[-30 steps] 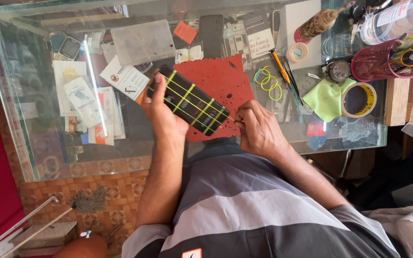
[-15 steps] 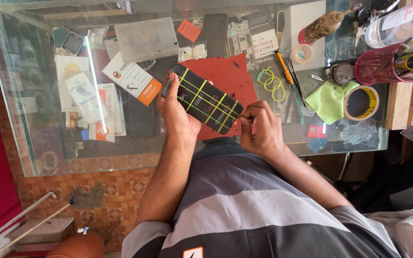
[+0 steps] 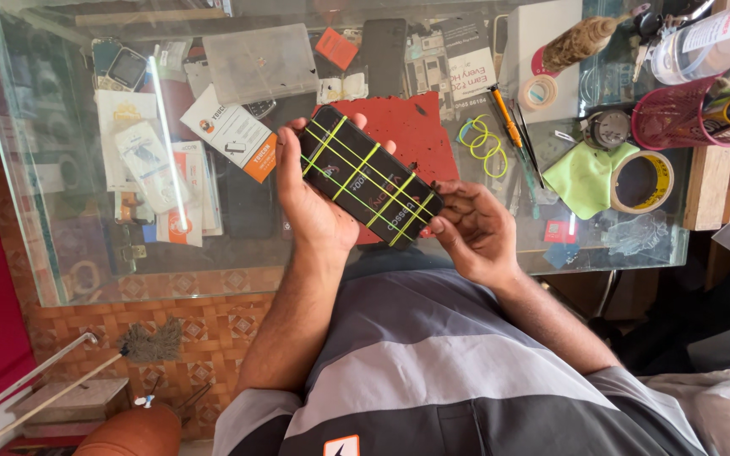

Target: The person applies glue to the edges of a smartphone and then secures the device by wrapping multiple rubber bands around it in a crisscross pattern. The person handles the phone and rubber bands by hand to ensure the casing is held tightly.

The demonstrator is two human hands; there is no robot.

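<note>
A black phone (image 3: 368,176) wrapped in several yellow-green rubber bands is held above the glass counter. My left hand (image 3: 313,203) cradles it from below and along its left side, fingertips curling over its far edge. My right hand (image 3: 473,230) pinches the phone's near right corner, fingers at the last band. Beneath the phone lies a red work mat (image 3: 411,127) on the glass. Loose yellow-green rubber bands (image 3: 482,140) rest on the glass just right of the mat.
On the glass counter (image 3: 86,253): an orange-handled screwdriver (image 3: 508,120), green cloth (image 3: 585,176), yellow tape roll (image 3: 642,181), white tape roll (image 3: 539,91), pink mesh tool cup (image 3: 703,110), clear plastic box (image 3: 262,61). Phones and cards lie under the glass. A wooden block (image 3: 706,186) stands at right.
Both hands have lifted the banded phone up off the red mat and closer to me. The right hand has shifted to the phone's near right corner.
</note>
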